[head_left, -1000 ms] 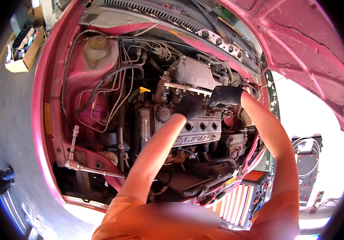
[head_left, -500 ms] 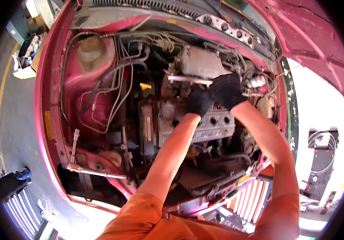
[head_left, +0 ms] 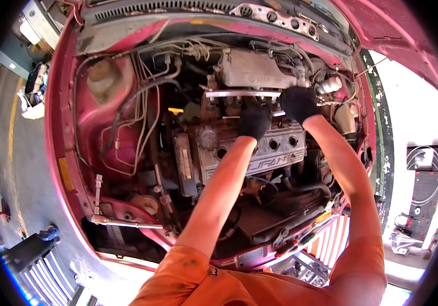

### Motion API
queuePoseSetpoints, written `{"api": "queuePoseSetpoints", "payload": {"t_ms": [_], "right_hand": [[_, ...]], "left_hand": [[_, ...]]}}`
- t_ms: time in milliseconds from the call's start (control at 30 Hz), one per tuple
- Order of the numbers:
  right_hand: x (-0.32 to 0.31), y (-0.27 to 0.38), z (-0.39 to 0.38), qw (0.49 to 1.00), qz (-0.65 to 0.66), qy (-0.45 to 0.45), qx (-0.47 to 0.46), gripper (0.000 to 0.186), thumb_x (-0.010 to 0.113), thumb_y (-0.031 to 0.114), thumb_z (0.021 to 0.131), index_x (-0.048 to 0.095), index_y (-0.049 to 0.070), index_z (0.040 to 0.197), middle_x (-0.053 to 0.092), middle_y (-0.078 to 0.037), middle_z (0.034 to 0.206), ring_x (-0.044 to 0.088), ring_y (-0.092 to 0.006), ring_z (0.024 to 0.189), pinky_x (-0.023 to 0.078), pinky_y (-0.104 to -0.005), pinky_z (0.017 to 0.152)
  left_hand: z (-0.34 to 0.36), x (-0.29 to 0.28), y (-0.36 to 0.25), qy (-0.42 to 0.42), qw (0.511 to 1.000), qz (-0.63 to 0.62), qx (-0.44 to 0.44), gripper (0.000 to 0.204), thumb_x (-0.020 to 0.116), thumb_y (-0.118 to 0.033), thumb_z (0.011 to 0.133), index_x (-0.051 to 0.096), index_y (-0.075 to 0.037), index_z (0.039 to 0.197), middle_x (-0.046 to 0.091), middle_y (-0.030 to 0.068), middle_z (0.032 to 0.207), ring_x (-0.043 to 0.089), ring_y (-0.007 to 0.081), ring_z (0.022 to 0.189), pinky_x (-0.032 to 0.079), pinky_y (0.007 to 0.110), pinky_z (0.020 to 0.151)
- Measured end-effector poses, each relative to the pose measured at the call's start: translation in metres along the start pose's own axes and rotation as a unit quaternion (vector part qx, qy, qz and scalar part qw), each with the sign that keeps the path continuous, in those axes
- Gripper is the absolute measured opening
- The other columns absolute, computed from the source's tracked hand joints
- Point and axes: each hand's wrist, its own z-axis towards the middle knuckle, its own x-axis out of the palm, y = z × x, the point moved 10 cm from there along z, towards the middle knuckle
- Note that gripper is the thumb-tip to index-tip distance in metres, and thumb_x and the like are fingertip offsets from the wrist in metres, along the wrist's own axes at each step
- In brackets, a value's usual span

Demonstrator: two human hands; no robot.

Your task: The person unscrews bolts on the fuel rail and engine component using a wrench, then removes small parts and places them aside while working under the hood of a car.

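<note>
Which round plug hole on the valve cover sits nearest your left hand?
The second plug hole from the left, just beneath the gloved left hand; the other holes sit farther out along the row.

1. A red car's open engine bay (head_left: pixel 101 117) fills the view, with its raised hood (head_left: pixel 397 35) at far right.
2. The left hand (head_left: pixel 254 122), in a black glove, rests on the far edge of the grey valve cover (head_left: pixel 259 150).
3. The right hand (head_left: pixel 299 103), also gloved, sits just right of it, near the metal rail (head_left: pixel 239 94).
4. A pale fluid reservoir (head_left: pixel 101 76) sits far left.
5. Orange sleeves (head_left: pixel 239 285) enter from the near edge.
</note>
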Motion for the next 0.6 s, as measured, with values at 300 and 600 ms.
{"api": "queuePoseSetpoints", "payload": {"t_ms": [300,600], "right_hand": [[0.035,-0.031,-0.057,0.792,0.596,-0.068,0.115,0.012,0.060,0.011,0.085,0.068,0.013,0.093,0.066,-0.005,0.089,0.063,-0.0231,0.076,0.050,-0.0323,0.066],[0.085,0.042,-0.092,0.963,0.140,-0.166,0.159,0.064,0.051,0.005,0.079,0.039,0.022,0.140,0.049,-0.007,0.132,0.051,-0.0343,0.106,0.042,-0.0438,0.090]], "left_hand": [[-0.004,-0.020,0.018,-0.084,0.996,0.015,-0.025,0.023,0.061,-0.032,0.081,0.063,-0.010,0.083,0.063,0.0149,0.078,0.063,0.0325,0.079,0.050,0.046,0.069],[-0.013,-0.095,0.017,0.030,0.998,0.046,-0.007,0.016,0.057,-0.018,0.078,0.064,-0.006,0.087,0.064,0.0170,0.088,0.062,0.0326,0.088,0.049,0.043,0.078]]}}
